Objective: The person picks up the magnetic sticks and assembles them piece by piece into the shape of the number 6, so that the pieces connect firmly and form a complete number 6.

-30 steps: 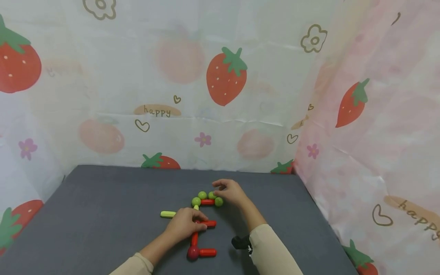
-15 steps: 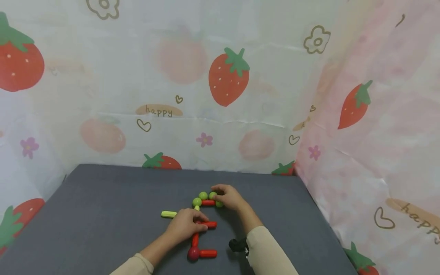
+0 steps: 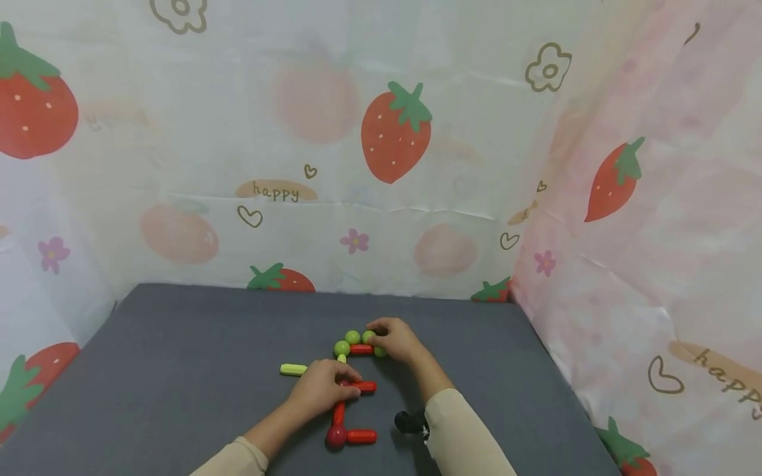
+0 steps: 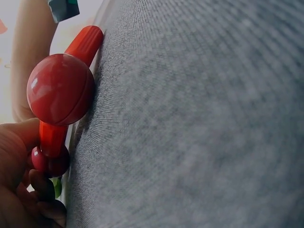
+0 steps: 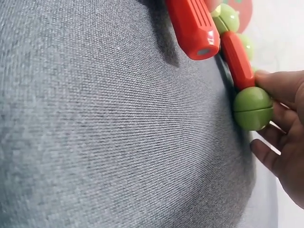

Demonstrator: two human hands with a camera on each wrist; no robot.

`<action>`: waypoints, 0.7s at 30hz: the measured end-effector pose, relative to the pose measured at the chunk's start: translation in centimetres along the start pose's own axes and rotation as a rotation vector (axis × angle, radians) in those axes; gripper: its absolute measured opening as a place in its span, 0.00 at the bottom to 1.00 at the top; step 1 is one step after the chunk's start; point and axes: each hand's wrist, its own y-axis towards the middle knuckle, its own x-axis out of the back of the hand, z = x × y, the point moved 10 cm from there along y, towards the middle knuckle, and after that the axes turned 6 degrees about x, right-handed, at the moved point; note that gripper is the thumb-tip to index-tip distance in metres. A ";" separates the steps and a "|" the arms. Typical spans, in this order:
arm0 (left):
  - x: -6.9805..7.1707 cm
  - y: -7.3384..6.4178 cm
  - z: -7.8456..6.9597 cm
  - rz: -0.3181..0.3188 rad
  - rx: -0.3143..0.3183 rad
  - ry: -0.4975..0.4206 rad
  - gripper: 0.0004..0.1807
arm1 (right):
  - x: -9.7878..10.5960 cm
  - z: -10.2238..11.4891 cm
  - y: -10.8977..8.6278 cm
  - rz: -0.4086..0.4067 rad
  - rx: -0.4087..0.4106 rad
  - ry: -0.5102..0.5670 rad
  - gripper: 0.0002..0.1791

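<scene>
The relation on which most appears to turn is found at the far end of the figure laid on the dark grey fabric-covered desk (image 3: 196,370): a glossy red ridged stick (image 3: 361,349) is placed with its long axis left to right, an arc of glossy green balls (image 3: 352,338) is set around its far side and ends, and this arc lies just left of the fingers of the right hand (image 3: 397,340). The right hand is nearer to it than the left; its thumb and fingers seem to be closed about the far-right green ball (image 3: 367,335), though how firmly cannot be told. By the left hand (image 3: 324,387), the middle red ball (image 4: 60,164) appears to be pinched, nearer than the arc; from it a short red stick (image 3: 368,387) is pointed right, and a near-far red stick (image 3: 338,413) is run to the near red ball (image 3: 336,436). Left of that hand, a pale yellow-green stick (image 3: 294,370) is seen lying left to right. In the left wrist view, the thumb is shown close against the near-far red stick, which is not plain from the head; in the right wrist view, the seamed right-end green ball (image 5: 253,108) is shown touching the arc's red stick, and a grey disc is revealed in the short red stick's right end
</scene>
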 end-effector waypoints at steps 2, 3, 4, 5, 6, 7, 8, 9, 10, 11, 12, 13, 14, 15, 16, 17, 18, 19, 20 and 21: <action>0.0 0.0 -0.1 -0.001 -0.003 0.004 0.08 | 0.2 0.0 -0.1 -0.015 0.000 0.003 0.20; 0.0 0.0 -0.2 -0.001 -0.006 0.005 0.08 | 0.4 0.1 -0.1 -0.025 0.003 0.006 0.20; 0.0 0.0 -0.2 -0.001 -0.007 0.008 0.08 | 0.5 0.1 -0.2 -0.035 0.009 0.009 0.20; -0.1 0.0 -0.2 -0.002 -0.010 0.009 0.08 | 0.7 0.1 -0.4 -0.045 0.012 0.009 0.21; -0.1 0.1 -0.2 -0.004 -0.011 0.008 0.09 | 0.9 0.1 -0.5 -0.055 0.015 0.008 0.21; -0.1 0.1 -0.2 -0.006 -0.015 0.005 0.09 | 1.1 0.2 -0.7 -0.064 0.020 0.005 0.21; -0.2 0.1 -0.2 -0.008 -0.015 0.004 0.09 | 1.3 0.3 -0.9 -0.072 0.029 0.005 0.21; -0.2 0.1 -0.2 -0.011 -0.016 0.003 0.09 | 1.5 0.5 -1.1 -0.078 0.041 0.003 0.21; -0.2 0.1 -0.2 -0.012 -0.018 0.003 0.09 | 1.7 0.6 -1.3 -0.085 0.052 0.001 0.21; -0.2 0.2 -0.1 -0.014 -0.016 0.001 0.09 | 1.9 0.7 -1.6 -0.091 0.059 -0.001 0.21; -0.2 0.2 -0.1 -0.014 -0.016 -0.001 0.09 | 2.1 0.9 -1.8 -0.096 0.070 -0.001 0.21; -0.2 0.1 -0.1 -0.014 -0.016 0.000 0.09 | 2.3 1.1 -2.2 -0.100 0.076 0.002 0.20; -0.1 0.1 -0.1 -0.013 -0.015 -0.001 0.09 | 2.5 1.2 -2.5 -0.101 0.081 0.006 0.20; -0.1 0.1 -0.1 -0.011 -0.012 -0.002 0.09 | 2.6 1.3 -2.8 -0.102 0.086 0.008 0.20; -0.1 0.1 -0.1 -0.010 -0.013 -0.003 0.09 | 2.7 1.4 -3.2 -0.102 0.088 0.010 0.19; -0.1 0.1 -0.1 -0.010 -0.007 -0.002 0.09 | 2.7 1.4 -3.6 -0.099 0.089 0.011 0.18; -0.1 0.1 -0.2 -0.011 -0.014 0.000 0.09 | 2.8 1.5 -3.9 -0.095 0.087 0.012 0.18; -0.1 0.0 -0.2 -0.011 -0.011 -0.001 0.09 | 2.8 1.5 -4.3 -0.091 0.084 0.013 0.17; -0.1 0.0 -0.2 -0.012 -0.009 0.000 0.09 | 2.7 1.5 -4.7 -0.086 0.087 0.015 0.17; -0.1 0.0 -0.2 -0.012 -0.005 0.002 0.09 | 2.7 1.5 -5.0 -0.082 0.086 0.017 0.16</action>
